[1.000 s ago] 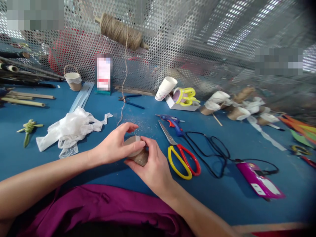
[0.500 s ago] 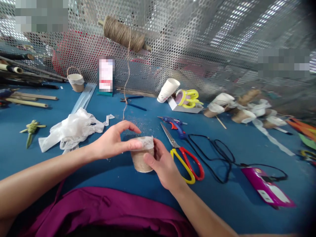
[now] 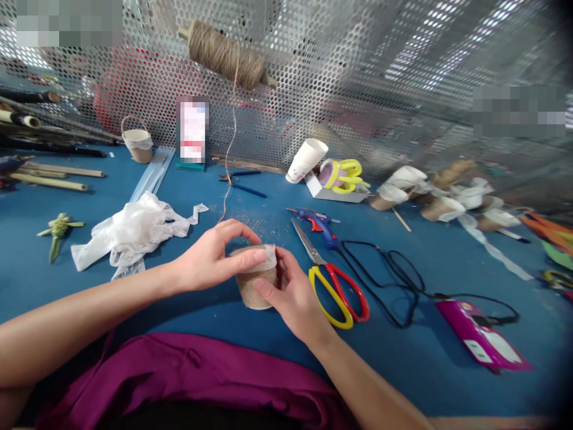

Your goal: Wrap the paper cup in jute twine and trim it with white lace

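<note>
Both my hands hold a small twine-wrapped cup [image 3: 255, 289] upright just above the blue table [image 3: 403, 358]. A strip of white lace runs around the cup's rim. My left hand [image 3: 210, 258] pinches that rim, thumb pressed on the lace at the front. My right hand [image 3: 293, 295] cups the body from the right, thumb across the front. Yellow-and-red scissors [image 3: 333, 286] lie just right of my right hand.
A blue glue gun [image 3: 319, 221] with a black cord [image 3: 394, 280] leads to a purple power bank [image 3: 481, 340]. Crumpled white lace [image 3: 129, 230] lies left. A twine spool [image 3: 226, 55] hangs on the mesh wall. Paper cup [image 3: 307, 160], small basket [image 3: 138, 143], finished cups [image 3: 430, 194] and bamboo sticks [image 3: 49, 179] stand behind.
The cup went from lying tilted between my hands to standing upright. My left thumb now presses the lace on the rim, and my right hand grips lower on the body.
</note>
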The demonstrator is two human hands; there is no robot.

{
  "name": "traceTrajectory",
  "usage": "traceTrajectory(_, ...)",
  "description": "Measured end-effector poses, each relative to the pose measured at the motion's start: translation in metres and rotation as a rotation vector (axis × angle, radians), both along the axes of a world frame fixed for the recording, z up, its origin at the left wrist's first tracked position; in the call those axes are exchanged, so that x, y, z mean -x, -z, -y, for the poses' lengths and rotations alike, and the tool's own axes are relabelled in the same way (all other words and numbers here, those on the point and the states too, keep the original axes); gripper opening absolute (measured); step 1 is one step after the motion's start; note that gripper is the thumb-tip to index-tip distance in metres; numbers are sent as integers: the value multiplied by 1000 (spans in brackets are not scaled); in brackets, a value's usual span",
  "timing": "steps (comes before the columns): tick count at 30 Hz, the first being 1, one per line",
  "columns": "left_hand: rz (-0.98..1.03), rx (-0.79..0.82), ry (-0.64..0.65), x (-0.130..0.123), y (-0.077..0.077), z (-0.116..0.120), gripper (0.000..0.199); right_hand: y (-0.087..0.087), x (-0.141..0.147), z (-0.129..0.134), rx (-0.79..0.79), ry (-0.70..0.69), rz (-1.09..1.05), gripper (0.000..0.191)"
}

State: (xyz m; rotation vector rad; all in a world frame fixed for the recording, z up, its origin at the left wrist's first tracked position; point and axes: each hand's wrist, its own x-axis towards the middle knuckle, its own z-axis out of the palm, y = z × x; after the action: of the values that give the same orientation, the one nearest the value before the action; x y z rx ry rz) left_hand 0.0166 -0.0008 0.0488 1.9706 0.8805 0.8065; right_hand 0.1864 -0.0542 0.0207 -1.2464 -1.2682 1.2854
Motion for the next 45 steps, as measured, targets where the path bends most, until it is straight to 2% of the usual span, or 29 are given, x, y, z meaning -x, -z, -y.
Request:
traceTrajectory(14,-10,21,54,5,-3,-4,41,7,-5,-1,7,0,-143,50)
traceTrajectory(20,112,253,40,8,7,-13,56,1,-5,-1,64,13,-248,52)
traceTrajectory(25,47,432,143,11,16,-22,53,-4,-6,-3,45,-21,-300,48)
traceTrajectory(27,25,444,155,12,14,-24,49,-3,-7,-4,23,0,-280,47)
traceTrajectory(31,55,325,104,13,5,-20,45,0,-10,-7,17,43,-264,44)
traceTrajectory(34,105,208,112,11,-4,-6,38,3,-10,-10,37,65,-287,45)
traceTrajectory(36,37,87,182,10,-10,5,32,5,-10,-12,59,77,-300,46)
traceTrajectory(39,-108,-215,342,9,-19,18,32,7,-10,-12,68,75,-286,45)
traceTrajectory(41,-164,-378,363,10,-23,18,34,8,-11,-12,51,69,-276,45)
traceTrajectory(43,-152,-438,260,14,-23,13,35,8,-10,-12,44,65,-282,47)
traceTrajectory(45,-90,-380,58,16,-18,4,32,6,-10,-12,46,64,-309,49)
